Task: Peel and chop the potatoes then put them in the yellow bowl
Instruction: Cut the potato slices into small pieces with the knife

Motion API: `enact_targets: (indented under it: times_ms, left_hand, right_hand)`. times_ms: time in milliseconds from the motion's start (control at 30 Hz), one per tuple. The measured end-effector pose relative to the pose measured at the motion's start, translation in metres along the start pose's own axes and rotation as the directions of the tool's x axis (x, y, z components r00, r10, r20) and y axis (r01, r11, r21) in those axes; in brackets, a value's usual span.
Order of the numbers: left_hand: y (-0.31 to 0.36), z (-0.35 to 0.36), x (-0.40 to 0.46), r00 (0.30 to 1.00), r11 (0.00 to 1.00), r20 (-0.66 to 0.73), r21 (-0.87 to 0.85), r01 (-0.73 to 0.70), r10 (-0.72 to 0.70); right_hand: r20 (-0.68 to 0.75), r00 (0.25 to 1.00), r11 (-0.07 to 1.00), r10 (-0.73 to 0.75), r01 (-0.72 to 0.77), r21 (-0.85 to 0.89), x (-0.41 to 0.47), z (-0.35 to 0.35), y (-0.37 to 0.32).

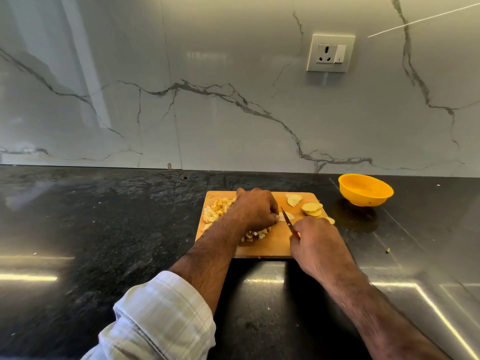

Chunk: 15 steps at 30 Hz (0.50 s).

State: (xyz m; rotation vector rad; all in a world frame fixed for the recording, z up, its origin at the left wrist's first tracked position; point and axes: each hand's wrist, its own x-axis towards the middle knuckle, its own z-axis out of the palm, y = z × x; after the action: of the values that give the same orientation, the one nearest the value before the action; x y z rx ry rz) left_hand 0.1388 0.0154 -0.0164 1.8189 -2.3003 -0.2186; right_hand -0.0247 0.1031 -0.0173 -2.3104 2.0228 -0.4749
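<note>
Potatoes: peeled and part chopped, all on the cutting board in the middle of the dark table.
Diced pieces: heaped at the board's left end, more spilling out under the left wrist.
Left hand: fingers curled down, pinning the slice being cut.
Knife: right hand clenched round its red handle, tip just beside the left fingertips.
Round slices: overlapping on the right of the board, not yet diced.
Yellow bowl: right of the board, apart from it; it looks empty.
Handling: likely firm, wet and slippery; small dice are light and scatter, best scooped up together.
Hidden: the slice under the left fingers is mostly covered; the knife handle is buried in the fist.
</note>
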Motion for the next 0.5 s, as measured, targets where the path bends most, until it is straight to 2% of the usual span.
enact_targets:
  times_ms: [133, 300, 500]
  left_hand:
    - [-0.001, 0.001, 0.000, 1.000, 1.000, 0.008, -0.007, 0.002, -0.002]
    - [0.000, 0.000, 0.002, 0.999, 1.000, 0.033, -0.002, 0.028, -0.028]
    - [-0.009, 0.001, -0.001, 0.999, 0.999, -0.028, -0.025, 0.030, -0.031]
  right_hand:
    - [0.142, 0.989, 0.998, 0.029, -0.022, -0.052, 0.001, -0.002, -0.010]
    - [0.189, 0.980, 0.997, 0.056, -0.044, -0.067, 0.027, -0.015, -0.015]
    - [0.058, 0.998, 1.000, 0.027, -0.027, -0.001, 0.014, 0.000, -0.004]
